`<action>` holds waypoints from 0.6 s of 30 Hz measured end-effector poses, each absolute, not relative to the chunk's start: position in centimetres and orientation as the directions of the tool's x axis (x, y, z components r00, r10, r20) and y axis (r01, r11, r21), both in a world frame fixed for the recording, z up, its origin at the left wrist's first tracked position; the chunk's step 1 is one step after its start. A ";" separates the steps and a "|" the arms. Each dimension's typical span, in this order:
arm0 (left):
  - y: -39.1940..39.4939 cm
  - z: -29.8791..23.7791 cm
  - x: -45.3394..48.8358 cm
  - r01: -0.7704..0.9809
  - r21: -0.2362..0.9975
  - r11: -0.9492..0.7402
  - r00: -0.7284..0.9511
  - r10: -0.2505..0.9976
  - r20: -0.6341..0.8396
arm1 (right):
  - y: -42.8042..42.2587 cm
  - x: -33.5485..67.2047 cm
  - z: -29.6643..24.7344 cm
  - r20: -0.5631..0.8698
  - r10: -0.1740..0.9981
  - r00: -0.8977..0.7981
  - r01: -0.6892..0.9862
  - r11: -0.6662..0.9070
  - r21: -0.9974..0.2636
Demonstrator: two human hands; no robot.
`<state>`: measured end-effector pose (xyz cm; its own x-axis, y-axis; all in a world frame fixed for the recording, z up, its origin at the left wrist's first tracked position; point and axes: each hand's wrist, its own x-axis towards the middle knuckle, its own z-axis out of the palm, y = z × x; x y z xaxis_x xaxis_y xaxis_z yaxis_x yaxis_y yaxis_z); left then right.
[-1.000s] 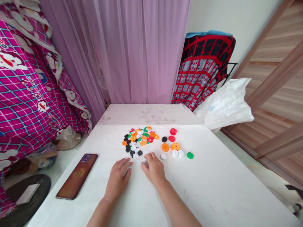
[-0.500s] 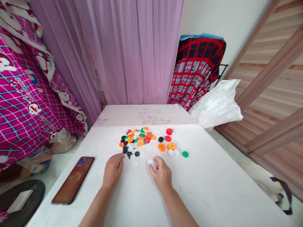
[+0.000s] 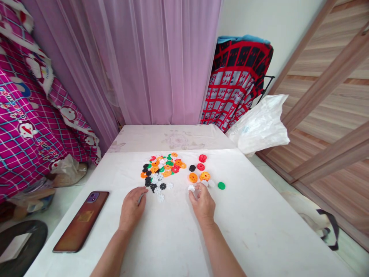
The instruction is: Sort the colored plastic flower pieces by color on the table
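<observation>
My right hand [image 3: 204,203] pinches a white snowflake disc [image 3: 191,187] between thumb and fingers, just in front of the orange discs [image 3: 193,177]. White discs [image 3: 211,183] lie close to its fingertips, partly hidden behind them. My left hand [image 3: 132,207] rests on the table, its fingers loosely bent and the thumb a little apart, and I see nothing held in it. Its fingertips are beside the black discs [image 3: 153,188] at the near edge of a mixed pile of coloured snowflake discs [image 3: 167,168].
Right of the pile are red discs [image 3: 202,158], a black disc [image 3: 192,168] and a green disc [image 3: 221,186]. A phone [image 3: 82,223] lies at the left on the white tablecloth [image 3: 167,242]. A white plastic bag [image 3: 259,127] stands beyond the right edge.
My right hand has moved right with the white snowflake disc, towards the separate discs. My left hand stays beside the pile. The whole view has shifted slightly.
</observation>
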<state>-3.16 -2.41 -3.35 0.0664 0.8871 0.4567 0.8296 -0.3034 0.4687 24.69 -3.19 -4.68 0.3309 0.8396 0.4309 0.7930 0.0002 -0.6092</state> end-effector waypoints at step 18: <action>-2.4 -3.3 -3.0 0.835 0.467 -0.292 0.065 0.894 0.442 | -4.5 21.8 -3.3 0.555 0.826 -0.101 0.804 0.397 -0.444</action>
